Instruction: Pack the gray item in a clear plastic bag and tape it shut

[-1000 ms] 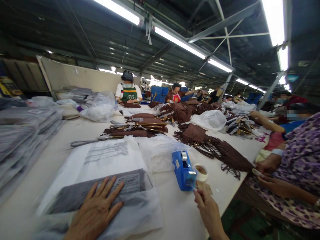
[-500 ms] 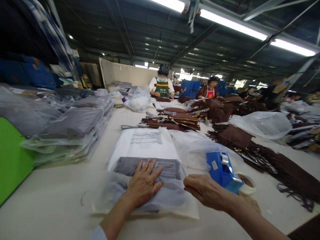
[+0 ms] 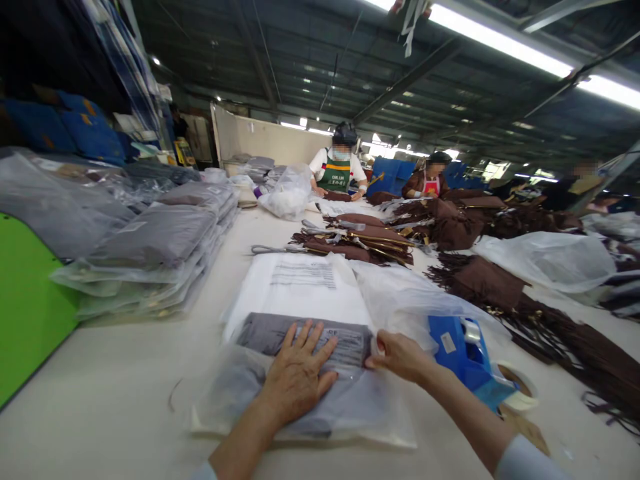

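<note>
A frosted plastic bag with a grey folded item inside lies on the table before me. Printed text runs across the strip where the grey shows darkest. My left hand rests flat on the bag, fingers spread over the print. At the bag's right edge, my right hand is closed, thumb and fingers pinching the plastic near the grey item's corner. Just beyond lies a stack of white printed bags. To the right of my right hand stands a blue tape dispenser.
Filled bags with grey contents are stacked at left, beside a green panel. Brown fringed bags spread across the table's far middle and right. A roll of tape lies by the dispenser. Two co-workers sit at the far side.
My right hand has moved in to the bag's right edge and pinches it there. My left hand stays flat on the bag. The view has shifted slightly.
</note>
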A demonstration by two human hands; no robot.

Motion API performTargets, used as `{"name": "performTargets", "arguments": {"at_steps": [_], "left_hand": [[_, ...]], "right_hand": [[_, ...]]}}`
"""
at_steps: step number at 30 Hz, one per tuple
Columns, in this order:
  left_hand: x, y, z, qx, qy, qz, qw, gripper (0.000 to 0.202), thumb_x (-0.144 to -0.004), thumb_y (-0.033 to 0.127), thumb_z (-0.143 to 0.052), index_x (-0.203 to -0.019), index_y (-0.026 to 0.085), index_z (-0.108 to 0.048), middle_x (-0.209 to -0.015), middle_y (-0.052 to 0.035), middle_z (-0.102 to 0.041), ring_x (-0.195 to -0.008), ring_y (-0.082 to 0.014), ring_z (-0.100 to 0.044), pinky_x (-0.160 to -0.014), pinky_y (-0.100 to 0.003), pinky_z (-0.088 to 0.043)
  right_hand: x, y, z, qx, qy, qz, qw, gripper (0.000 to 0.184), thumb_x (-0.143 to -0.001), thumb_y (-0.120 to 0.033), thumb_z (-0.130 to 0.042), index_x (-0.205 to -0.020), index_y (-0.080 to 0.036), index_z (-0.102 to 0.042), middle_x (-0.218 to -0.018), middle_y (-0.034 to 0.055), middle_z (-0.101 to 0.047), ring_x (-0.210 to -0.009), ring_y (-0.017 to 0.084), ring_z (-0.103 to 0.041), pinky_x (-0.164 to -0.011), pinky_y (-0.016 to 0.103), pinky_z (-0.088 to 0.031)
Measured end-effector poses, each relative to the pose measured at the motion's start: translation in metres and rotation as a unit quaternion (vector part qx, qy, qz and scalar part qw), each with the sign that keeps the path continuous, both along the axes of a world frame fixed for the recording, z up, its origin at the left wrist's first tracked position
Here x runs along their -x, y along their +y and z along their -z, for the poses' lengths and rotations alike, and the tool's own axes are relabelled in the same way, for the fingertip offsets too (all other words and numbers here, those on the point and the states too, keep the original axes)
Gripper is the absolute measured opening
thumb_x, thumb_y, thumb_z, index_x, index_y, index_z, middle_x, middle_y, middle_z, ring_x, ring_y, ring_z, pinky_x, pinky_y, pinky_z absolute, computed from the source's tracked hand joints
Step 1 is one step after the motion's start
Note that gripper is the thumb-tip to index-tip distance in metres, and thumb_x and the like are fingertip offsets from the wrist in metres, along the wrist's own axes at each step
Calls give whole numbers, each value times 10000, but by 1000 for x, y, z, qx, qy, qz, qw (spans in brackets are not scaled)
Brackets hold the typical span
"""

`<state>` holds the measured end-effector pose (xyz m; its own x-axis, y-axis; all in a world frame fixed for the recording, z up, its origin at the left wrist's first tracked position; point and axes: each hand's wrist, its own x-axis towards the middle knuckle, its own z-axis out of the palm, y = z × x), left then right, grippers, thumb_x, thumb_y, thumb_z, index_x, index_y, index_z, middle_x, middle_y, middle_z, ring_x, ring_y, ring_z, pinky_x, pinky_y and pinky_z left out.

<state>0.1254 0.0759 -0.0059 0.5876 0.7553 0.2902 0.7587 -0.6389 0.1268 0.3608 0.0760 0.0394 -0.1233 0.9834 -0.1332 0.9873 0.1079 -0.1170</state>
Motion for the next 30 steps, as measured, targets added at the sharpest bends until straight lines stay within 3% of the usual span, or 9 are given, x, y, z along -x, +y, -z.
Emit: {"name": "performTargets", "arguments": {"at_steps": [3,5,8,10,16,21,25,28,30], "left_hand": [[1,0,-1,22,-13,-4,1000,514,-837,513,-468,-1311,326,-408,-1407,-97,-390,-1311,-302,-309,-1067,-528,-240],[1,-1,-2,35,-17,-5,999,516,-845,544,-425,-1309,319,-414,-1410,-104,-382,-1318,-304,-295,-1071,-535,-229],[0,-2,-2,51,-15,-3,999,528,-848,551,-407,-1317,308,-406,-1420,-111,-366,-1328,-305,-269,-1081,-541,-199],[-1,-2,-4,72,-19,-2,997,533,-853,543,-403,-1324,295,-397,-1433,-117,-339,-1340,-306,-237,-1089,-547,-164],[15,8,-33,158,-28,8,987,544,-848,491,-464,-1337,271,-373,-1425,-91,-361,-1342,-246,-254,-1097,-476,-200],[78,3,-58,116,-120,-124,978,555,-720,372,-640,-1239,240,-491,-1325,-85,-492,-1286,-260,-340,-1094,-463,-168],[123,-3,-41,129,-181,-244,944,375,-687,425,-591,-957,164,-601,-902,-77,-647,-891,-242,-580,-824,-375,-439],[134,-3,-14,171,-222,-297,913,299,-685,477,-501,-594,192,-501,-542,23,-513,-571,-159,-524,-547,-256,-414],[133,-3,1,182,-245,-324,896,337,-678,505,-454,-520,209,-416,-473,51,-424,-503,-131,-461,-493,-234,-353]], "right_hand": [[3,-28,5,-63,12,24,998,240,-887,-339,-417,-848,-177,-591,-808,60,-670,-755,178,-619,-656,285,-437],[14,-53,16,-144,26,-25,989,298,-925,-325,-332,-964,-178,-589,-970,72,-668,-912,163,-609,-793,281,-446],[33,-81,43,-318,-8,-161,934,362,-912,-372,-375,-1143,-147,-540,-1139,87,-638,-1058,186,-575,-882,310,-439],[42,-88,61,-389,-54,-202,897,413,-898,-391,-400,-1171,-106,-524,-1161,105,-630,-1066,213,-578,-884,349,-439],[41,-79,90,-437,-51,-210,873,511,-874,-399,-430,-1294,-109,-436,-1192,100,-612,-1094,218,-564,-932,366,-384],[36,-79,95,-444,-33,-204,872,612,-873,-426,-428,-1388,-120,-305,-1201,88,-608,-1084,210,-571,-937,354,-377],[37,-81,93,-448,-38,-204,869,625,-869,-423,-434,-1394,-115,-292,-1203,89,-607,-1086,210,-570,-939,351,-379],[37,-81,91,-448,-37,-203,870,625,-865,-433,-443,-1391,-124,-303,-1213,81,-601,-1081,202,-574,-937,342,-390],[37,-80,91,-443,-33,-202,873,632,-855,-433,-469,-1385,-126,-314,-1218,79,-597,-1094,202,-567,-940,339,-399]]}}
